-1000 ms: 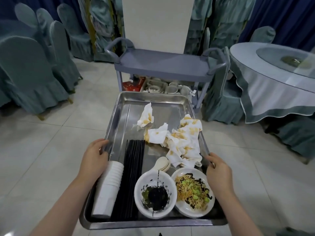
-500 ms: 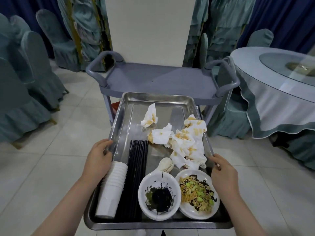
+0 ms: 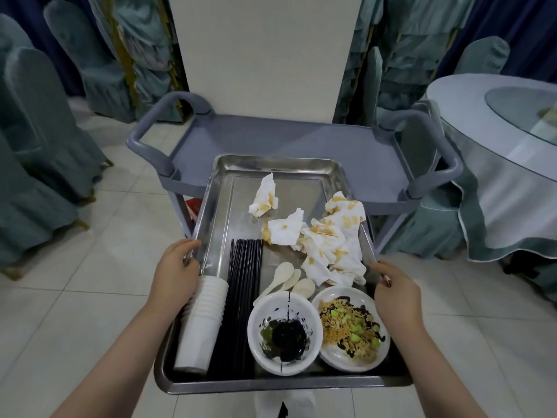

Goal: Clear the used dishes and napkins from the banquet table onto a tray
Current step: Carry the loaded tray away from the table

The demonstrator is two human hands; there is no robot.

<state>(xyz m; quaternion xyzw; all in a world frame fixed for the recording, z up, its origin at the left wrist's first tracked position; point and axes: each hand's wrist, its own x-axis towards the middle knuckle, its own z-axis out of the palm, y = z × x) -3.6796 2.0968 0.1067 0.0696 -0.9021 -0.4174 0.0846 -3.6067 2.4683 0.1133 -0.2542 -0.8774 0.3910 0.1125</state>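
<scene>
I carry a steel tray [image 3: 229, 176] in the air. My left hand [image 3: 174, 273] grips its left rim and my right hand [image 3: 398, 291] grips its right rim. On it lie stained white napkins [image 3: 328, 245], a row of black chopsticks [image 3: 241, 291], a stack of white cups [image 3: 202, 324] on its side, white spoons [image 3: 289, 279], a bowl with dark sauce [image 3: 284, 330] and a plate of noodle leftovers [image 3: 351, 327]. The tray's far end hangs over the near edge of a grey service cart [image 3: 289, 140].
A round banquet table [image 3: 494, 152] with a pale cloth and a glass turntable stands at the right. Covered chairs [image 3: 39, 140] stand at the left and stacked ones behind the cart. A white pillar [image 3: 265, 55] rises behind the cart. The floor is tiled.
The cart has come nearer and now lies under the tray's far end. The spoons on the tray show more fully. Both hands keep their grip on the rims.
</scene>
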